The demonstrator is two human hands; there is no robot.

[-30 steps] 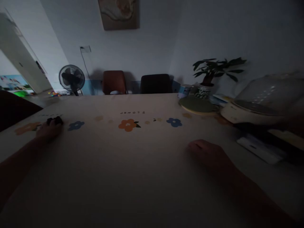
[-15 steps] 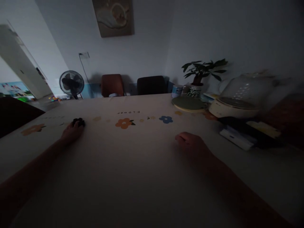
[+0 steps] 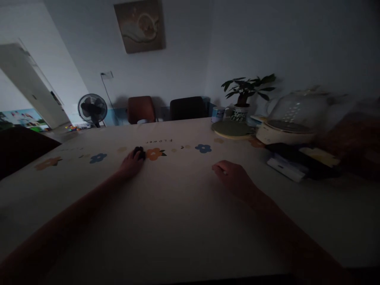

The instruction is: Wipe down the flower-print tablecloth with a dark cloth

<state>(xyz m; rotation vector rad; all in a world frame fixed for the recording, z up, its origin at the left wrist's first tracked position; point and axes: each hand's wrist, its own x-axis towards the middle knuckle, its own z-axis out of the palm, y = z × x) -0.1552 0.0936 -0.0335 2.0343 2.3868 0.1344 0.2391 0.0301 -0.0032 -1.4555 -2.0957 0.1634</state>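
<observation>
My left hand [image 3: 132, 164] is closed over a small black knobbly object [image 3: 139, 153] on the white tablecloth [image 3: 175, 206]. The fingers cover part of it, and the dim light hides its kind. It sits just left of a printed orange flower [image 3: 154, 154]. My right hand [image 3: 230, 174] rests on the cloth as a loose fist, and I see nothing in it. A printed blue flower [image 3: 203, 148] lies beyond that hand, a little to its left.
At the right stand a green round mat [image 3: 233, 129], a mug [image 3: 218, 114], a potted plant [image 3: 242, 103], a glass kettle on a white base [image 3: 285, 133] and a dark pouch with papers [image 3: 299, 162]. Two chairs [image 3: 141, 109] stand beyond the far edge. A fan [image 3: 92, 109] is at the left.
My left hand has moved right across the cloth with the black object, from over the left blue flower to beside the orange one. The right fist keeps about its place; the view has shifted slightly.
</observation>
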